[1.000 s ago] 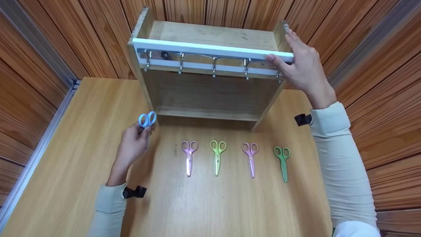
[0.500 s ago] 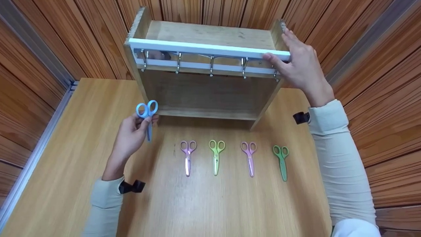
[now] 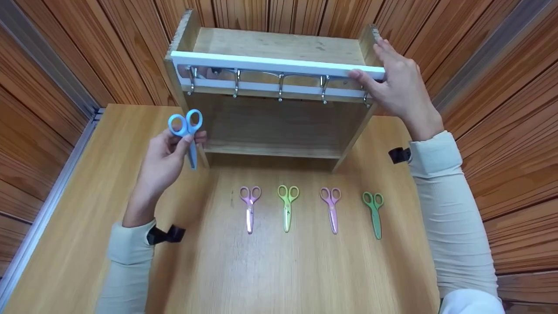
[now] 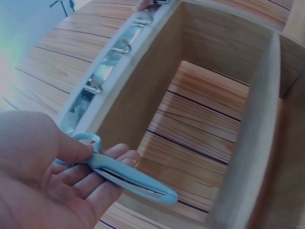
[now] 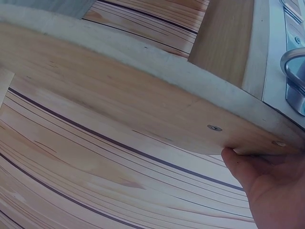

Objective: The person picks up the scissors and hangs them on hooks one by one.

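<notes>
In the head view, my left hand (image 3: 158,162) pinches blue scissors (image 3: 192,153), thumb over fingers, loops up and blades down. They are at the left front of a wooden shelf (image 3: 279,46), below the leftmost of several metal hooks (image 3: 237,82) on its white-edged rail (image 3: 270,63). The left wrist view shows the scissors' closed blades (image 4: 138,181) lying across the fingers, pointing away from the palm. My right hand (image 3: 402,89) holds the shelf's upper right corner, thumb on the rail and fingers along the side panel (image 5: 143,100).
On the table (image 3: 279,274) in front of the shelf, a row of scissors lies with loops toward it: pink scissors (image 3: 250,211), yellow-green scissors (image 3: 287,210), more pink scissors (image 3: 332,211) and green scissors (image 3: 375,217). Wood-panelled walls (image 3: 518,174) stand close around the table.
My left hand has raised the blue scissors toward the hooks and slightly left, turning their loops and blades more into view. The right hand stays on the shelf corner.
</notes>
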{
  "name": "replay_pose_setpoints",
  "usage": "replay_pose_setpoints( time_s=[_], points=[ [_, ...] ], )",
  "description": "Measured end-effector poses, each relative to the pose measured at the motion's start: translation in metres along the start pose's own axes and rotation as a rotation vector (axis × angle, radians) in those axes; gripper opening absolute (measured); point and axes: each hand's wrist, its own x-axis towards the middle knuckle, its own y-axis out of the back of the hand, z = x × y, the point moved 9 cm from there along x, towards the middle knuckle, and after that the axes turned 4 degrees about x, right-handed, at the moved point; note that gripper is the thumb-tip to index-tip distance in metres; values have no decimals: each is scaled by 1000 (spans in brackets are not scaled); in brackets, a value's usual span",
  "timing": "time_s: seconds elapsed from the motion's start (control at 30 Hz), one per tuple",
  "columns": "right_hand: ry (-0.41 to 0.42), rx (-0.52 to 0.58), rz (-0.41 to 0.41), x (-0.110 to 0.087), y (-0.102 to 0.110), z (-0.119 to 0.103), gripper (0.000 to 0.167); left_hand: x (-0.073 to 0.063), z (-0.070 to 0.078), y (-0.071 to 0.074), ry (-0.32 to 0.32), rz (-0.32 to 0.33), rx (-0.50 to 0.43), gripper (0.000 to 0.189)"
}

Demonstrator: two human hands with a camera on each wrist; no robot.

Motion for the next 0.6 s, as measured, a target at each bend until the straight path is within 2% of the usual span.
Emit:
replay_pose_setpoints(
  time_s=[0.3, 0.6],
  points=[
    [-11, 18, 8, -1, -2, 4, 102, 7, 19, 12, -38, 16, -18, 34],
    [-17, 29, 8, 0, -3, 2, 102, 14, 28, 16, -66, 28, -43, 33]
  ],
)
